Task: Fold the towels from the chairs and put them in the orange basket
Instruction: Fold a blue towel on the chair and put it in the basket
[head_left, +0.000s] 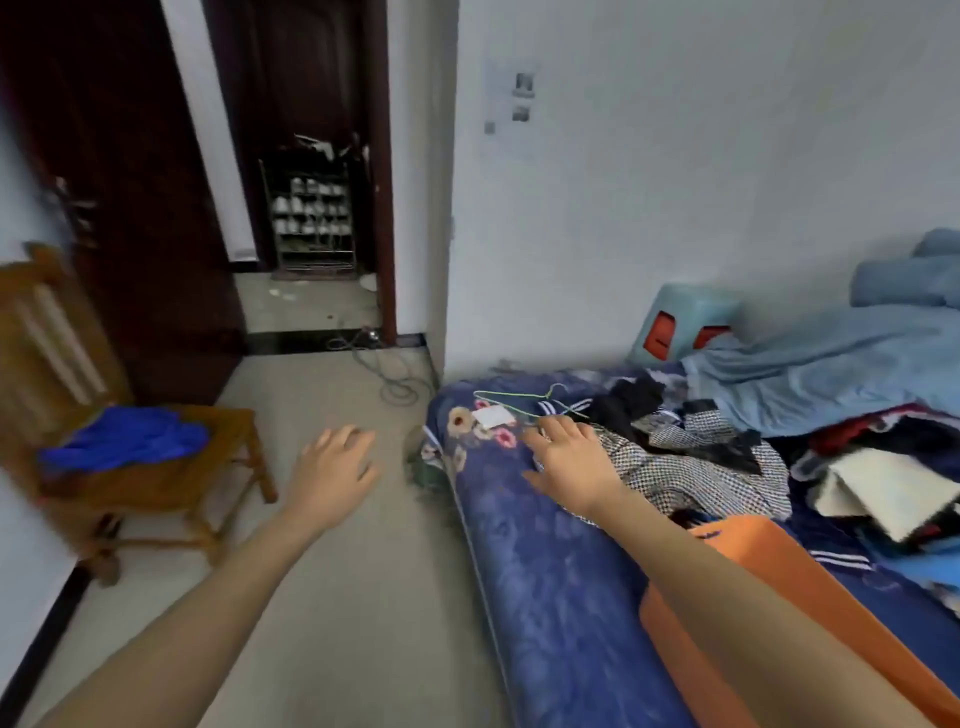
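Note:
A crumpled blue towel (127, 439) lies on the seat of a wooden chair (228, 441) at the left. My left hand (332, 470) reaches forward over the floor, open and empty, well to the right of the chair. My right hand (563, 462) hovers with spread fingers over the near corner of the bed, beside a checkered cloth (691, 475). The orange basket (789, 587) sits on the bed at the lower right, partly hidden under my right forearm.
The bed (545, 597) has a dark blue floral cover and carries a clothes pile (883, 467), a green wire hanger (519, 400) and a light blue quilt (831, 364). A teal stool (680, 327) stands by the wall. Cables (395, 379) trail across the floor near the doorway.

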